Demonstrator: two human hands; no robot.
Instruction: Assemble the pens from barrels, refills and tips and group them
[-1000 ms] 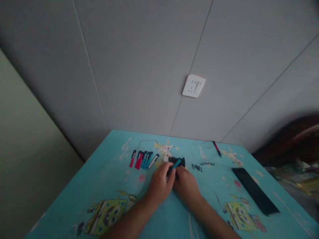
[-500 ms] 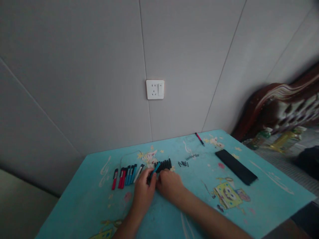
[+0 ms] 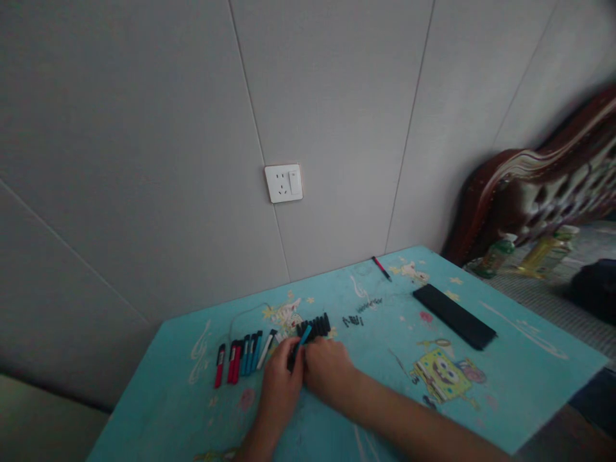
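My left hand is closed around a slim blue pen barrel, which slants up and to the right out of its fingers. Pressed close beside it is my right hand, its fingers curled; whatever they pinch is hidden. Just beyond both hands lies a row of short black pen parts. Left of the hands, red pen pieces, blue pen pieces and a white pen piece, all with black ends, lie side by side.
Small black bits and a strip of tiny dark pieces lie right of the row. A red-and-black pen is near the wall. A flat black case rests on the turquoise table. Bottles stand beyond.
My view has shifted slightly, so the wall socket appears lower and further left. Both hands stay together at the same spot, with the blue pen barrel still in the left.
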